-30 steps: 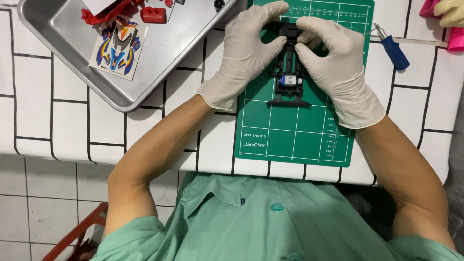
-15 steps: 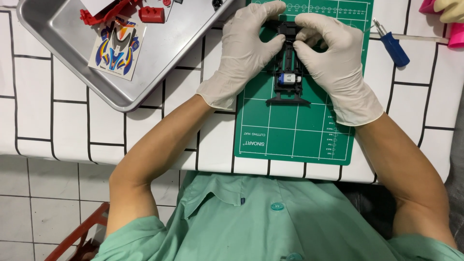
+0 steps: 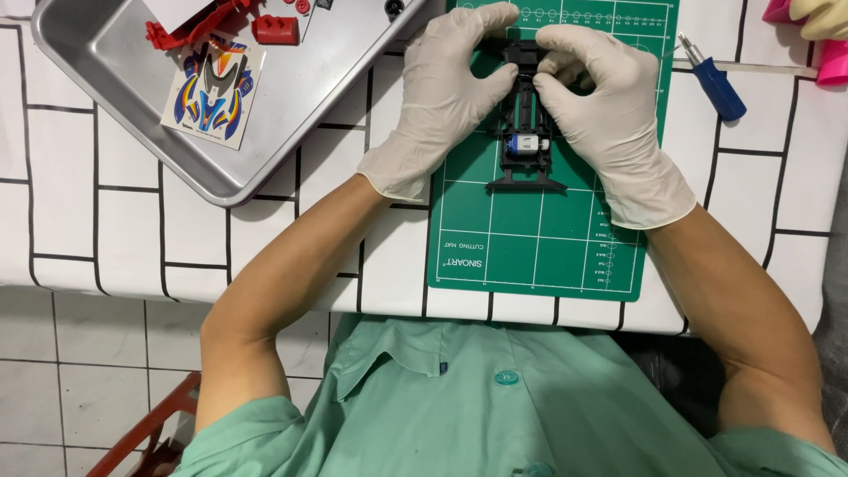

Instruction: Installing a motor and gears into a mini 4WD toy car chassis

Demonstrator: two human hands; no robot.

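Resting flat on the green cutting mat (image 3: 539, 238), 1 black toy car chassis (image 3: 527, 146) lies lengthwise, its far end toward 12 o'clock and its wide bumper toward 6 o'clock.

Item 1, chassis: thin moulded plastic frame, open-ribbed, with a small silver and blue motor (image 3: 526, 144) seated near the middle. Judged light and fairly stiff, though the narrow rails look likely to flex or snap under a hard squeeze. Best held by the side rails or the far end block, not by the motor or the bumper lip.

Item 2, left hand (image 3: 439, 97): white glove, at 9 o'clock of the chassis, fingers curled in and pinching the far end of the frame.

Item 3, right hand (image 3: 609, 115): white glove, at 3 o'clock, fingertips closed on the same far end, meeting the left. What small part, if any, sits between the fingertips is hidden.

Item 4, metal tray (image 3: 124, 132): at 10 o'clock from the mat, well apart from the hands, holding red plastic parts (image 3: 221, 22) and 1 sticker sheet (image 3: 212, 88) in blue, yellow and red.

Item 5, blue-handled screwdriver (image 3: 712, 81): at 2 o'clock, just beside the mat's right edge on the white grid-patterned tablecloth (image 3: 115, 238).

Item 6, another person's yellow-gloved hand (image 3: 821, 18) with pink objects (image 3: 830, 62): far corner at 1 o'clock.
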